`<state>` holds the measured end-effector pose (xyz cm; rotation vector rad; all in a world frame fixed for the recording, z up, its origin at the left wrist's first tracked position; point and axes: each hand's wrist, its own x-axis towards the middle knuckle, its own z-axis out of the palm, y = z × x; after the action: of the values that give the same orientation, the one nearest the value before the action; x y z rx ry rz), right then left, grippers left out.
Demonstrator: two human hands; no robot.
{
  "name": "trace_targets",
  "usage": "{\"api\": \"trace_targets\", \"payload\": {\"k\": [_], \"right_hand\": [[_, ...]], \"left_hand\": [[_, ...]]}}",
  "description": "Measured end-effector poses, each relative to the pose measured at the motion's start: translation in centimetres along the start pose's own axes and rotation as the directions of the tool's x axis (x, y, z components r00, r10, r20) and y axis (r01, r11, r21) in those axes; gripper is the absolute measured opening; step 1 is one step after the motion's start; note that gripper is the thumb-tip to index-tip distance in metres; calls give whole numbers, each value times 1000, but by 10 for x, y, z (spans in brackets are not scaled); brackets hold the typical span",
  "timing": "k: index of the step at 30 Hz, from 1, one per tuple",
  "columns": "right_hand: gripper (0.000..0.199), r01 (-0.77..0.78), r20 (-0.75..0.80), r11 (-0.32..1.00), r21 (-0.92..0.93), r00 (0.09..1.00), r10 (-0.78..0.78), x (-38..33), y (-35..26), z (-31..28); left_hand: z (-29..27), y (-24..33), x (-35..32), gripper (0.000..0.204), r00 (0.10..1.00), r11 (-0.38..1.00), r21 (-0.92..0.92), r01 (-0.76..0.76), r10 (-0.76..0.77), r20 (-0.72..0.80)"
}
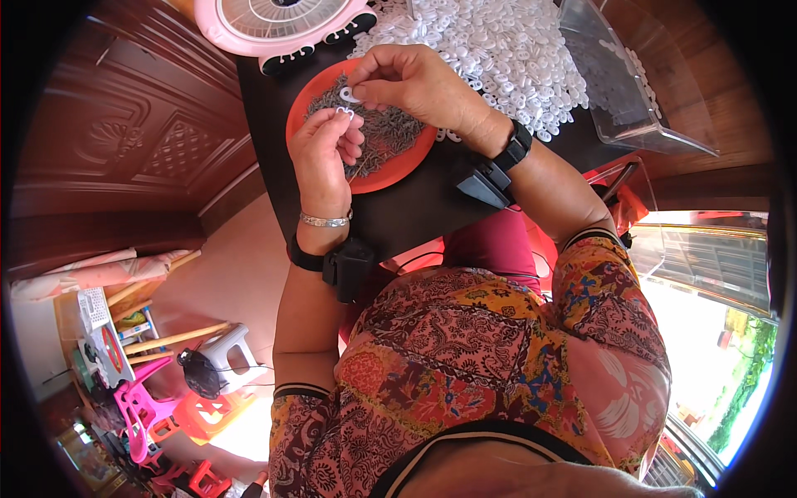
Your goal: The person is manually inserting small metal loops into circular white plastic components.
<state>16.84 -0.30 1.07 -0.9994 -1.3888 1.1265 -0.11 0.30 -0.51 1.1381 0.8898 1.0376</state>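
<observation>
Over an orange-red plate point(427, 148) my two hands are close together. Thumb and forefinger of my right hand point(427, 87) pinch a small white oval plastic piece point(349, 95) with a hole in it. Just below it, my left hand point(325, 153) grips another small white plastic piece point(344, 111) at its fingertips, partly hidden by the thumb. Many thin grey pieces point(390, 133) lie heaped in the plate, too small to name. Behind my right hand spreads a large pile of white oval plastic pieces point(498, 50).
A pink fan point(282, 21) stands at the table's far left. On the right sits a clear plastic bin point(635, 124) with a few white pieces. The dark table point(398, 220) ends near my body. Stools point(228, 357) stand on the floor at left.
</observation>
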Motion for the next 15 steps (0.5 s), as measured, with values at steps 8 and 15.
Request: {"api": "trace_targets", "payload": {"k": [8, 15], "right_hand": [[14, 17, 4, 999, -35, 1000, -17, 0, 3, 0], [13, 71, 36, 977, -203, 997, -65, -2, 1, 5]], "left_hand": [[1, 0, -1, 19, 1000, 1000, -23, -6, 6, 12], [0, -1, -1, 19, 1000, 1000, -28, 3, -3, 5]]}}
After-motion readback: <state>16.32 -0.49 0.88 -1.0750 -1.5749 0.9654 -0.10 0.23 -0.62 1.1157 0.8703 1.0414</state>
